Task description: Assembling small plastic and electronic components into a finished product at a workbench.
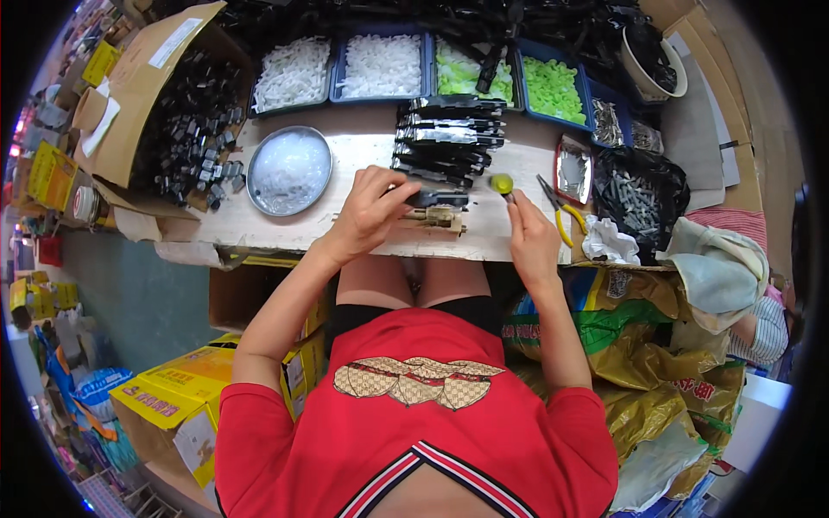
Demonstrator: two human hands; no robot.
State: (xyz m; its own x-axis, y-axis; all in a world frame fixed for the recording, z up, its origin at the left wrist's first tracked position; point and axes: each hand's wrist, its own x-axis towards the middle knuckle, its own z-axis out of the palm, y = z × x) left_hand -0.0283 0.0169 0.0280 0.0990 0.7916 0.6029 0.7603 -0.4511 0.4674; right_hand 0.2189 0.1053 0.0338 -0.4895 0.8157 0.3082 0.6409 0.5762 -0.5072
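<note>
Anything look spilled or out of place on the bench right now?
Nothing spilled. One oddity: a dark part lies across the pale green pieces in a bin, unlike its neighbours. The pliers lie loose beside the right hand.

The left hand (370, 211) covers part of the black assembly (436, 200); the green-capped tool's (501, 183) tip is too small to tell.

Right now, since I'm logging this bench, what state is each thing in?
Left hand: pressing down on the black part.
Right hand: gripping a tool with a yellow-green handle.
Pliers: lying unheld on the table.
Round metal dish: filled with pale bits.
Black parts stack: piled in rows.
Cardboard box: open, holding dark parts.
Black bag: open, showing grey pieces.
</note>
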